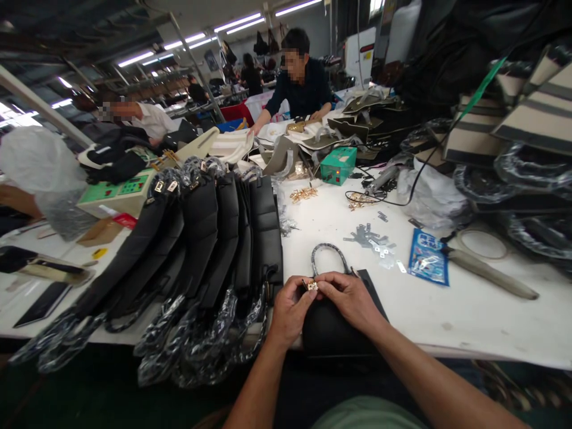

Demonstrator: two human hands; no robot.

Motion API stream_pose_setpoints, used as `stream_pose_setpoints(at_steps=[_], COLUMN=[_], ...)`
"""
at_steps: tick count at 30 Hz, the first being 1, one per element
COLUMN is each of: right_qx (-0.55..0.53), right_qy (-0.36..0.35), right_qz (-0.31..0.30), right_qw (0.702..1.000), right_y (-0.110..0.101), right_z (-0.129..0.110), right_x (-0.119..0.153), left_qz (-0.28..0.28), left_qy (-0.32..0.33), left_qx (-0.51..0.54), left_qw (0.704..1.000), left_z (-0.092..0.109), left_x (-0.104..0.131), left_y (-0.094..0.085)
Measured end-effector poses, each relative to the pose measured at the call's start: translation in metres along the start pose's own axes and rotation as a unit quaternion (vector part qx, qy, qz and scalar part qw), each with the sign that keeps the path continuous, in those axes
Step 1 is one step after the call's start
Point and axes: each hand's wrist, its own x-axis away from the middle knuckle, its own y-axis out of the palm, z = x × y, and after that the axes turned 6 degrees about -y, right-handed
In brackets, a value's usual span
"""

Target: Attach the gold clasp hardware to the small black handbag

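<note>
Both hands meet over a black handbag [333, 333] at the table's front edge. Between the fingertips is a small gold metal fitting [313, 286]. My left hand [290, 310] pinches it from the left, thumb and forefinger closed. From the other side my right hand [351, 298] grips it too, its fingers curled over the bag's top edge. The bag's plastic-wrapped handle [330, 248] arches up behind the fingers. How the fitting joins the bag is hidden by the fingers.
Several black bags [196, 232] lean in a row at left. Gold fittings [304, 194], flat metal plates [369, 237], a green control box [338, 165], a blue packet [428, 257] and a grey-handled tool [491, 273] lie on the white table [504, 328]. A co-worker [297, 83] sits opposite.
</note>
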Motion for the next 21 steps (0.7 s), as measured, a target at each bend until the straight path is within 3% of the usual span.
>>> stream_pose_setpoints(at_steps=[11,21], right_qx=[0.074,0.011], right_qy=[-0.021,-0.044], right_qz=[0.018,0.003], right_qw=[0.997,0.999], right_y=[0.008,-0.002], right_z=[-0.003,0.002], right_x=[0.002,0.003], left_qz=[0.034,0.047], left_qy=[0.065,0.062], left_qx=[-0.115,-0.054], left_qw=[0.991,0.996], left_z=[0.000,-0.002], left_x=[0.000,-0.001], left_y=[0.001,0.000])
